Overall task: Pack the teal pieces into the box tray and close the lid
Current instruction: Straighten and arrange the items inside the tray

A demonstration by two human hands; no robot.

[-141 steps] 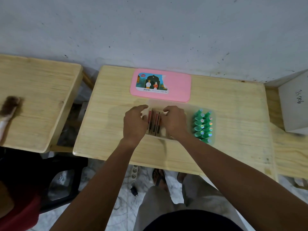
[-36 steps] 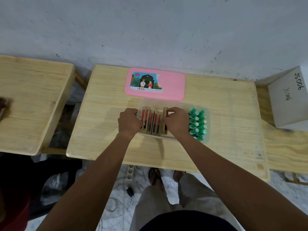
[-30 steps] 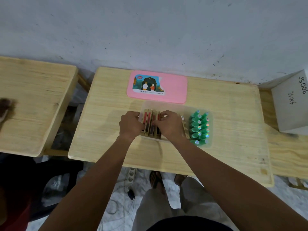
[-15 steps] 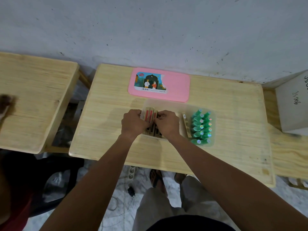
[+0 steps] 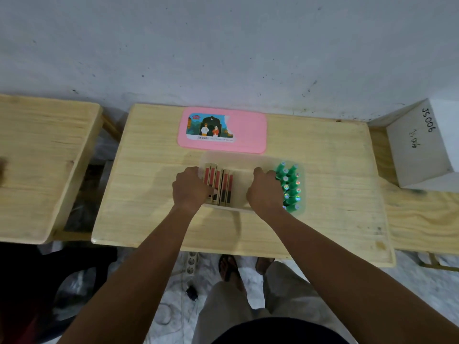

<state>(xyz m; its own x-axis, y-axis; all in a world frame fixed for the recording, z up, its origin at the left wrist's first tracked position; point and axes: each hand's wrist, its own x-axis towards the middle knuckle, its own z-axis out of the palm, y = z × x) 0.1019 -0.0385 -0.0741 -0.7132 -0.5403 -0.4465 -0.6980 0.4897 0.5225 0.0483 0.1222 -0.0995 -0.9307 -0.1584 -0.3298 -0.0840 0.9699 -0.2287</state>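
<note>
A clear plastic box tray (image 5: 238, 157) sits mid-table. Several teal pieces (image 5: 291, 187) with shiny tips stand packed in its right end. Tan-and-red small boxes (image 5: 224, 187) stand in a row in its left part. My left hand (image 5: 190, 188) is curled over the left end of that row, thumb across the boxes. My right hand (image 5: 264, 192) is curled down inside the tray, right against the teal pieces, and hides a single tan box there. The pink lid (image 5: 248, 130), with a picture sticker, lies flat behind the tray.
The wooden table (image 5: 335, 182) stands against a grey wall. A white carton (image 5: 422, 145) marked JS006 sits at the far right. A second wooden table (image 5: 37, 157) is to the left. A power strip (image 5: 191, 264) and my feet are on the floor below.
My right hand has slid right from the middle of the box row to the teal pieces, leaving a gap in the tray. My left hand stays at the row's left end.
</note>
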